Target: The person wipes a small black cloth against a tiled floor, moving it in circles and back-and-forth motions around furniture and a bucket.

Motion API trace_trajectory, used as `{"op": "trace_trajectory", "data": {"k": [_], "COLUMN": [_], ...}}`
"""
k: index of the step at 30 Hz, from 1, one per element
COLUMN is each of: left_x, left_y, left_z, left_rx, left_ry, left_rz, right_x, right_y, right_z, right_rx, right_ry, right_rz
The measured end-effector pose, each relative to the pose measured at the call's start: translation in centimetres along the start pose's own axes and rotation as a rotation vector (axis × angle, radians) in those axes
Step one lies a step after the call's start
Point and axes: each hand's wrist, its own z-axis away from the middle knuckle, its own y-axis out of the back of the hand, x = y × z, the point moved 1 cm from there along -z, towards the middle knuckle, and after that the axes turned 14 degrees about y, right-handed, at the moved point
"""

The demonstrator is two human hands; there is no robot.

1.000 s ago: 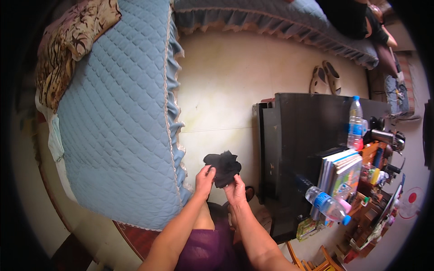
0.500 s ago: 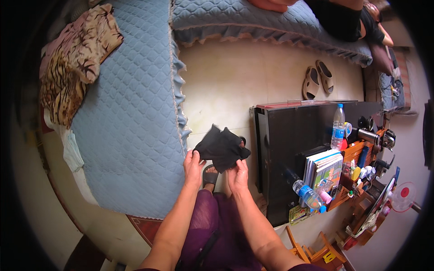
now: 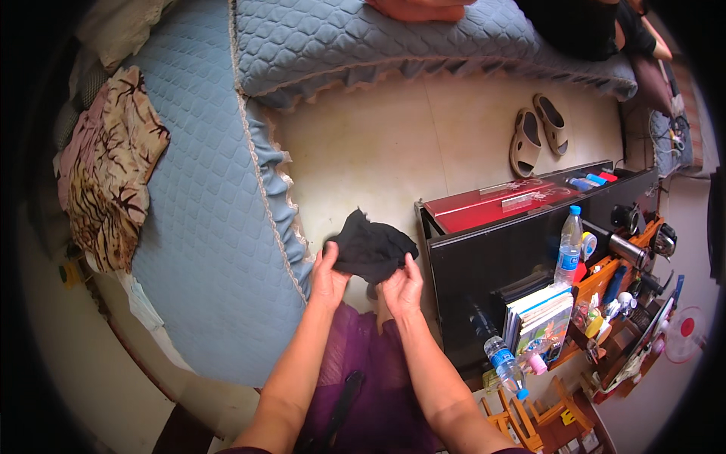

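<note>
A piece of crumpled black cloth [image 3: 370, 246], perhaps a small garment, hangs stretched between both of my hands in front of my body. Its left edge is pinched by my left hand [image 3: 328, 278], thumb on top. At the lower right corner, my right hand [image 3: 402, 287] grips the same cloth between thumb and fingers. The cloth's exact kind cannot be made out. Below it are my purple clothes [image 3: 378, 356], and my feet are mostly hidden by cloth and hands.
Left lies a bed with a blue quilted cover [image 3: 197, 219], carrying a tiger-patterned fabric [image 3: 125, 166]. A black cabinet [image 3: 469, 280] with red drawers stands right, bearing water bottles [image 3: 569, 246] and books [image 3: 537, 318]. Beige slippers [image 3: 525, 144] lie beyond. Another person [image 3: 575, 26] is on the far bed.
The view has shifted, showing more of the cabinet's red drawer fronts. Between my hands the black cloth has changed shape and looks flatter and more gathered. Both hands keep hold of it.
</note>
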Motion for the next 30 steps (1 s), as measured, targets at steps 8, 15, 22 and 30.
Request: {"op": "trace_trajectory", "data": {"k": [8,15,22,30], "left_x": [7.7,12.9,13.6,15.6], "left_y": [1.9,1.4,-0.7,4.6], "left_z": [-7.4,-14.0,-19.8,-26.7], "left_rx": [0.457,0.548,0.221,-0.001], "left_ry": [-0.243,-0.346,-0.242,-0.34], "left_rz": [-0.627,-1.055,-1.177,-1.823], "right_x": [3.5,7.3,9.1,18.0], "right_y": [-0.5,1.2,3.4,-1.2], "right_z": [-6.2,-12.5,-17.3,-17.8], "right_rx": [0.358,0.477,0.547,-0.037], "right_ry": [0.375,0.546,0.64,0.649], "right_rz": [0.29,0.266,1.045,1.116]}}
